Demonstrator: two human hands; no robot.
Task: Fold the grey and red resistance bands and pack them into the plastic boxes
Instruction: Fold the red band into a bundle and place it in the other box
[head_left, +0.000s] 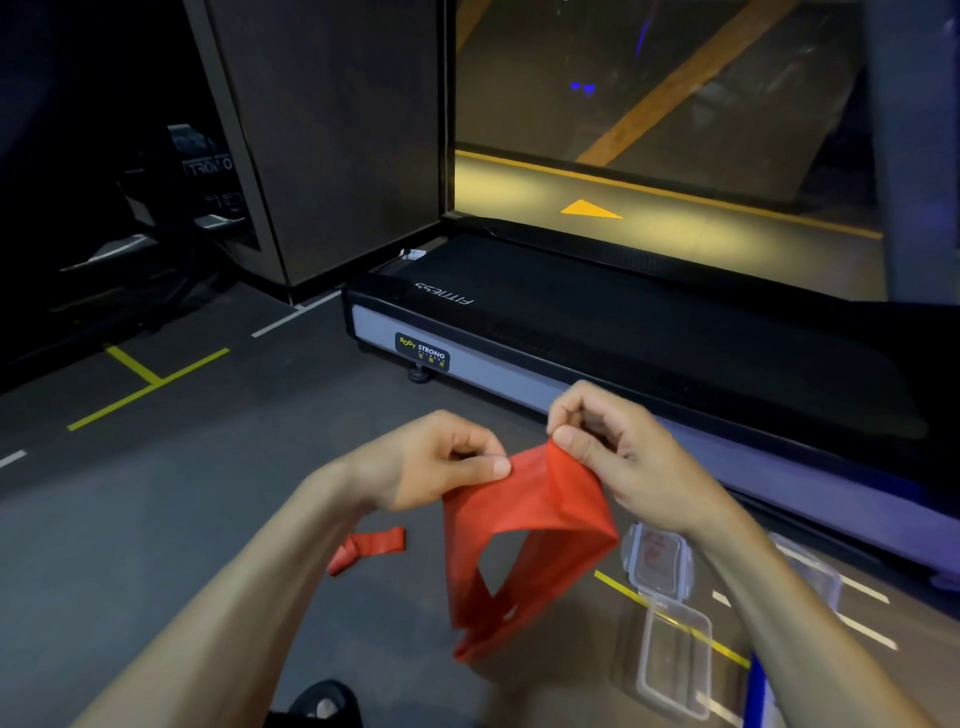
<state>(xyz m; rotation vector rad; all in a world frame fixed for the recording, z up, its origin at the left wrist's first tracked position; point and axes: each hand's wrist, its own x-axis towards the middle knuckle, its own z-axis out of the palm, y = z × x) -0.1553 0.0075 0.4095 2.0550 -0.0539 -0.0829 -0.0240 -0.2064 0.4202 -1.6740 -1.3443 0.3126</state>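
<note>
A red resistance band (540, 525) hangs in the air between my hands, partly folded, its lower loops dangling toward the floor. My left hand (441, 462) pinches its top left edge between thumb and fingers. My right hand (608, 441) pinches the top right corner a little higher. A second red band (369, 548) lies crumpled on the grey floor at lower left. A clear plastic box with a clip lid (660, 564) sits on the floor to the right, something red inside it. An open clear box (675, 660) lies just in front of it. No grey band is in sight.
A black treadmill (623, 332) labelled Body Strong runs across the floor behind my hands. Another clear container (810, 571) sits under my right forearm. Yellow and white tape lines mark the floor. A dark shoe (324, 704) shows at the bottom edge.
</note>
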